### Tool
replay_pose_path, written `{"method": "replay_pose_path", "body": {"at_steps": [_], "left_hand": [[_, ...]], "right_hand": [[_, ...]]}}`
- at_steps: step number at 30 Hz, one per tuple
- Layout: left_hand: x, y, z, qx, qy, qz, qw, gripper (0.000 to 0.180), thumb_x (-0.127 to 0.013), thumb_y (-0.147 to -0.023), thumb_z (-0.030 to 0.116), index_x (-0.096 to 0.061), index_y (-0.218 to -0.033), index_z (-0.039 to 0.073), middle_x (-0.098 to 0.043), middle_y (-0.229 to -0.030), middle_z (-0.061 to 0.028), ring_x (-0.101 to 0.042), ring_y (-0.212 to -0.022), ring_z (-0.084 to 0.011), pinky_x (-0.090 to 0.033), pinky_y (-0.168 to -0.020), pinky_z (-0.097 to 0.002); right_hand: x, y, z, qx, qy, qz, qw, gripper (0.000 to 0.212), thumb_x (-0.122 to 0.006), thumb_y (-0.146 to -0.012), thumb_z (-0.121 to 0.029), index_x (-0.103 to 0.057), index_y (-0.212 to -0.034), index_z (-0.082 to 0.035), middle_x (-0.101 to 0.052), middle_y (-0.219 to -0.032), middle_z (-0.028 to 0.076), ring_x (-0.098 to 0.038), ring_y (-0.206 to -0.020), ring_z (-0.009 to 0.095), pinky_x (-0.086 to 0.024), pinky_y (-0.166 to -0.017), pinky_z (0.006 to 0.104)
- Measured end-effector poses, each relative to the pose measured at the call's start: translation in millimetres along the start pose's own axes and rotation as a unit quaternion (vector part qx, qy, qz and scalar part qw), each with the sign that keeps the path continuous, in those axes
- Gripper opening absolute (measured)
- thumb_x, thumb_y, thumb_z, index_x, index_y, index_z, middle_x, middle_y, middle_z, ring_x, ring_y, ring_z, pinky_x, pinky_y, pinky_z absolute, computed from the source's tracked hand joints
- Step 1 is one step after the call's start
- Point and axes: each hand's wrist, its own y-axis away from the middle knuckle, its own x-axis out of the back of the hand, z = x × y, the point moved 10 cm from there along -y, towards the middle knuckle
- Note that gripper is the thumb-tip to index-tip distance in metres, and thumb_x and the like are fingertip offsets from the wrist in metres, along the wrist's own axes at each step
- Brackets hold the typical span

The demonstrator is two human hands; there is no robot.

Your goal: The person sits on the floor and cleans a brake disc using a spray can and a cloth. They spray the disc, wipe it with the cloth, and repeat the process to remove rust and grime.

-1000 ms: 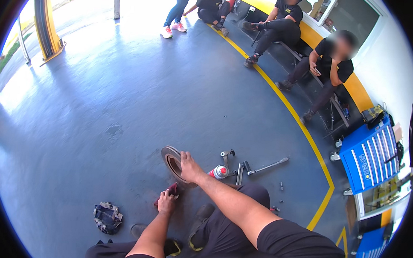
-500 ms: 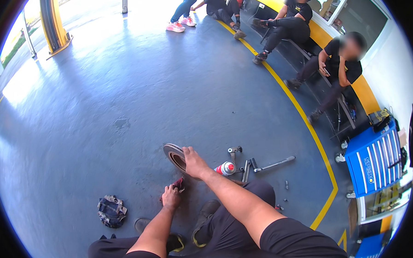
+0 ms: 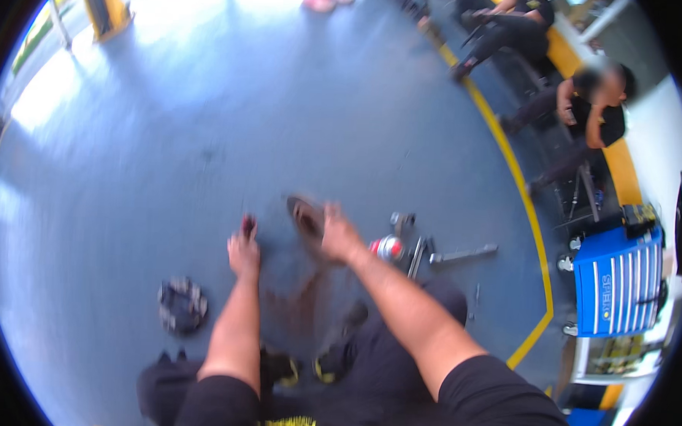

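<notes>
My right hand (image 3: pixel 340 234) grips the rim of a brake disc (image 3: pixel 304 217), its rusty brown middle showing as it stands tilted above the floor. To the left, my left hand (image 3: pixel 242 254) is closed around a small dark red object (image 3: pixel 248 226), too blurred to tell its kind. The two hands are apart, with the red object clear of the disc. Just right of my right hand lies a red and white spray can (image 3: pixel 389 248). Between my feet a brownish patch (image 3: pixel 299 306) marks the floor.
Metal tools, among them a long-handled one (image 3: pixel 465 254), lie right of the can. A crumpled camouflage-patterned cloth item (image 3: pixel 182 305) rests at left. Seated people (image 3: pixel 597 110) line the right wall, beyond a yellow floor line (image 3: pixel 519 179). A blue tool cabinet (image 3: pixel 616 282) stands at far right.
My left hand has moved forward and left with the red object, away from the disc. The disc is slightly farther right and forward in my right hand. The whole view has shifted.
</notes>
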Motion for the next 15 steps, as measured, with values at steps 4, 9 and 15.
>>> {"method": "replay_pose_path", "body": {"at_steps": [4, 9, 15], "left_hand": [[-24, -9, -1, 0.132, -0.008, -0.193, 0.972, 0.021, -0.059, -0.1, 0.014, -0.08, -0.105, 0.014, -0.079, -0.117, -0.0038, -0.07, -0.115, -0.0301, -0.059, -0.098, -0.0449], [-48, 50, 102, -0.028, -0.077, -0.397, 0.914, 0.035, -0.069, -0.099, 0.02, -0.077, -0.132, 0.013, -0.074, -0.139, -0.0008, -0.069, -0.125, -0.0224, -0.059, -0.108, -0.0383], [-25, 157, 164, -0.274, -0.042, -0.383, 0.881, 0.029, -0.068, -0.098, 0.022, -0.082, -0.122, 0.017, -0.071, -0.147, 0.0051, -0.063, -0.135, -0.018, -0.054, -0.112, -0.0349]], "right_hand": [[10, 9, 5, -0.014, -0.047, -0.023, 0.999, 0.084, -0.061, -0.101, -0.015, -0.019, -0.168, 0.013, -0.033, -0.169, 0.042, -0.044, -0.154, 0.051, -0.043, -0.127, 0.0505], [25, 10, 4, -0.025, -0.081, 0.042, 0.996, 0.069, -0.066, -0.098, -0.008, -0.039, -0.161, 0.002, -0.052, -0.153, 0.032, -0.053, -0.145, 0.048, -0.047, -0.122, 0.0528], [35, 5, -3, -0.031, -0.109, 0.07, 0.991, 0.062, -0.077, -0.093, -0.011, -0.055, -0.15, -0.007, -0.067, -0.135, 0.027, -0.065, -0.131, 0.049, -0.054, -0.112, 0.0547]]}}
